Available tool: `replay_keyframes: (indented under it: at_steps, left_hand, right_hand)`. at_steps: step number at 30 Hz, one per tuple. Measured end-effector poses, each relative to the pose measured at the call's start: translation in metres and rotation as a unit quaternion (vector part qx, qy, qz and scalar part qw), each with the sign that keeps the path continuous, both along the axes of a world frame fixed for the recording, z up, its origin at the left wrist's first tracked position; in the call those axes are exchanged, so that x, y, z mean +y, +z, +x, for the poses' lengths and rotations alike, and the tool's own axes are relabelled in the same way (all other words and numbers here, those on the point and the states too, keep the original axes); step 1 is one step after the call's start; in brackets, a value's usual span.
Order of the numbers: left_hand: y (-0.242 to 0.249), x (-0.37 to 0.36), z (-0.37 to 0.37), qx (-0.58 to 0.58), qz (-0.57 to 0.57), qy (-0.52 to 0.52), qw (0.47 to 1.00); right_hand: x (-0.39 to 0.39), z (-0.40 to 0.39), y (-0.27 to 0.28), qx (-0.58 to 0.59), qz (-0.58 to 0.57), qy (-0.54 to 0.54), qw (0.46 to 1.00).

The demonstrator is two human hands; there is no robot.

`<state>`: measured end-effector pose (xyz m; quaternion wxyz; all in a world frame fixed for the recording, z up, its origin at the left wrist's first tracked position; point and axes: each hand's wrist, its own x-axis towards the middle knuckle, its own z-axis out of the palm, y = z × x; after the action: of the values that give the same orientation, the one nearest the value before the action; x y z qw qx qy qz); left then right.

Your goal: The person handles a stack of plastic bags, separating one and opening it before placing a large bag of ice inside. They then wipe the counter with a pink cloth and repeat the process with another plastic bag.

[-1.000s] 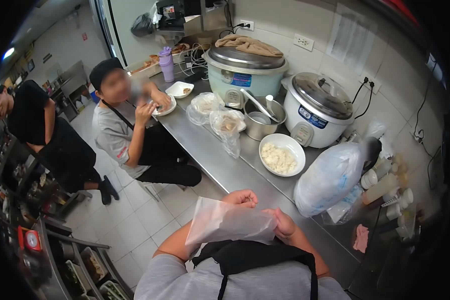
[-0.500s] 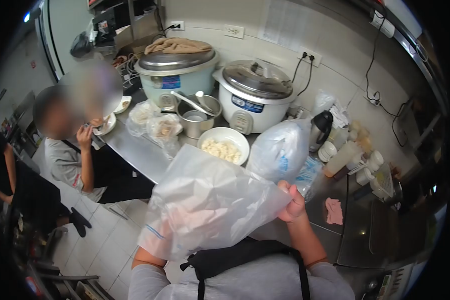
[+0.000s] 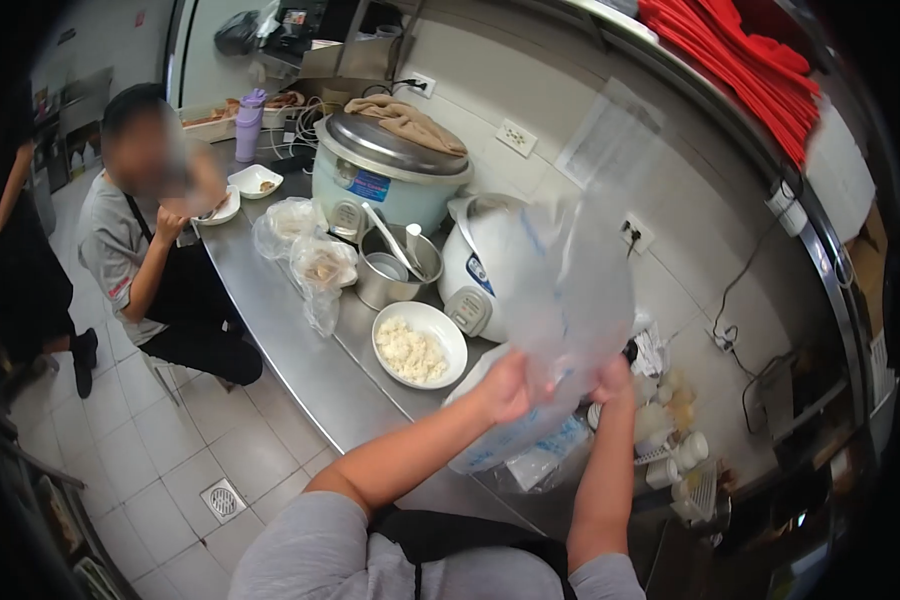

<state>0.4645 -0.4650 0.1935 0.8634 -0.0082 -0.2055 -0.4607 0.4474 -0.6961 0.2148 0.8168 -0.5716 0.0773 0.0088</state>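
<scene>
A translucent plastic bag stands raised in front of me, blurred by motion. At its lower end my left hand is closed on the plastic. My right hand grips the same bag a little to the right, its fingers partly hidden behind the film. Left of my hands, a white bowl of rice rests on the steel counter. Beneath and behind my hands lies a larger filled plastic bag with blue print, beside a flat plastic packet.
Two rice cookers, one pale green and one white, line the wall. A metal pot with utensils and knotted food bags stand nearby. A seated person eats at the counter's left. Bottles and cups crowd the right.
The bag has swung from low and flat across my chest to upright at the right. My left hand has come out from behind it, close to my right. The view has shifted.
</scene>
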Motion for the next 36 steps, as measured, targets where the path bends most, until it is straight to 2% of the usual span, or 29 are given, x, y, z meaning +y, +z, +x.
replay_keyframes:
  at_steps: [2, 4, 5, 7, 13, 16, 20, 23, 26, 28, 31, 32, 34, 36]
  left_hand:
    - [-0.020, 0.003, -0.010, 0.042, 0.091, -0.010, 0.995]
    - [-0.016, 0.010, -0.015, 0.017, 0.139, 0.027, 0.990]
    - [-0.018, 0.013, -0.019, 0.012, 0.165, 0.041, 0.985]
    - [-0.034, 0.011, -0.013, -0.018, 0.161, 0.052, 0.985]
    - [-0.057, 0.009, 0.000, -0.041, 0.231, 0.060, 0.970]
    - [-0.059, 0.008, 0.007, -0.042, 0.274, 0.063, 0.959]
    - [-0.048, 0.024, 0.005, -0.075, 0.319, 0.038, 0.944]
    - [-0.033, 0.030, 0.010, -0.126, 0.260, 0.043, 0.957]
    - [-0.049, 0.011, 0.034, -0.058, 0.184, 0.103, 0.976]
    - [-0.050, 0.016, 0.046, -0.005, 0.154, 0.045, 0.987]
    - [-0.072, 0.012, 0.051, 0.015, 0.114, -0.063, 0.991]
    - [-0.082, 0.008, 0.052, 0.009, 0.101, -0.101, 0.990]
    - [-0.086, 0.009, 0.047, 0.012, 0.082, -0.097, 0.992]
    - [-0.091, 0.011, 0.044, 0.025, 0.072, -0.106, 0.991]
  right_hand:
    - [0.014, -0.001, -0.030, 0.012, 0.007, -0.056, 0.998]
    - [0.062, -0.019, -0.031, 0.049, 0.012, -0.100, 0.994]
    - [0.056, -0.023, -0.048, 0.065, 0.011, -0.087, 0.994]
    - [0.040, -0.028, -0.079, 0.096, 0.007, -0.066, 0.993]
    - [0.035, -0.032, -0.112, 0.120, -0.043, -0.177, 0.976]
    - [0.027, -0.023, -0.104, 0.054, -0.097, -0.148, 0.983]
    - [0.023, -0.009, -0.067, 0.001, -0.035, -0.167, 0.985]
    - [0.012, 0.002, -0.064, 0.005, -0.061, -0.151, 0.987]
    - [0.010, 0.004, -0.064, 0.010, -0.119, -0.119, 0.986]
    - [0.013, 0.004, -0.063, 0.008, -0.172, -0.085, 0.981]
    - [0.007, 0.004, -0.070, 0.026, -0.140, -0.076, 0.987]
    - [0.010, 0.004, -0.069, 0.042, -0.111, -0.112, 0.987]
    - [0.025, -0.004, -0.066, 0.078, -0.053, -0.179, 0.979]
    - [0.034, -0.011, -0.068, 0.092, -0.056, -0.189, 0.976]
